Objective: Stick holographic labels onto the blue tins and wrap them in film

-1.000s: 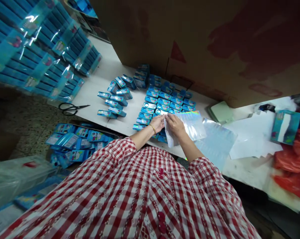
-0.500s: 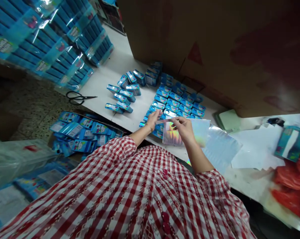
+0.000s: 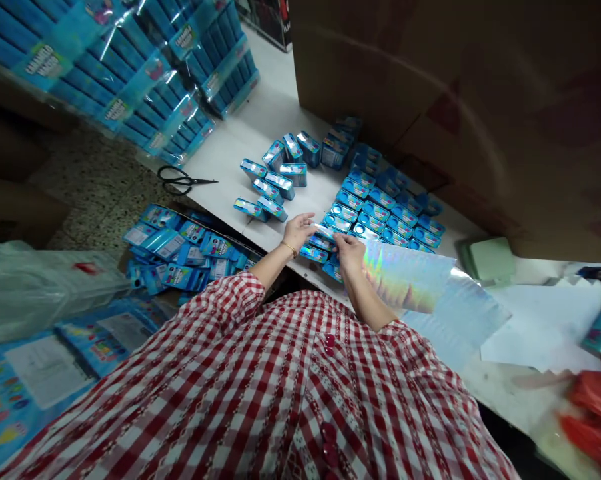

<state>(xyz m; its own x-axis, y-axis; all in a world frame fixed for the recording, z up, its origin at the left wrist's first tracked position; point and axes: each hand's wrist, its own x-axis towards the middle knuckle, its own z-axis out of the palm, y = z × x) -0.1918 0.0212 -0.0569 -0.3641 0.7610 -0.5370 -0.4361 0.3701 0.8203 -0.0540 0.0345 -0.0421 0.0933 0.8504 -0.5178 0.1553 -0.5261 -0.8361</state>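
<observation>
My right hand point(image 3: 351, 255) is closed on the corner of a shiny holographic sheet point(image 3: 405, 277) that hangs over the table's near edge. My left hand point(image 3: 298, 231), with a thin bracelet at the wrist, pinches a small shiny strip at that same corner, fingers partly stretched. Both hands hover just above several small blue boxes point(image 3: 375, 213) set in tight rows on the white table point(image 3: 240, 143). A looser cluster of the same blue boxes point(image 3: 275, 180) lies to the left of the rows.
Black scissors point(image 3: 180, 179) lie at the table's left edge. A large cardboard box point(image 3: 455, 100) stands behind the rows. Wrapped blue packs point(image 3: 130, 73) are stacked at upper left. A carton of blue packets point(image 3: 180, 250) sits on the floor. White paper sheets point(image 3: 545, 323) and red plastic point(image 3: 595, 400) lie right.
The view has swung left. My right hand has turned the holographic sheet out to the right, and my left hand has gone from an open reach to pinching the strip at its corner.
</observation>
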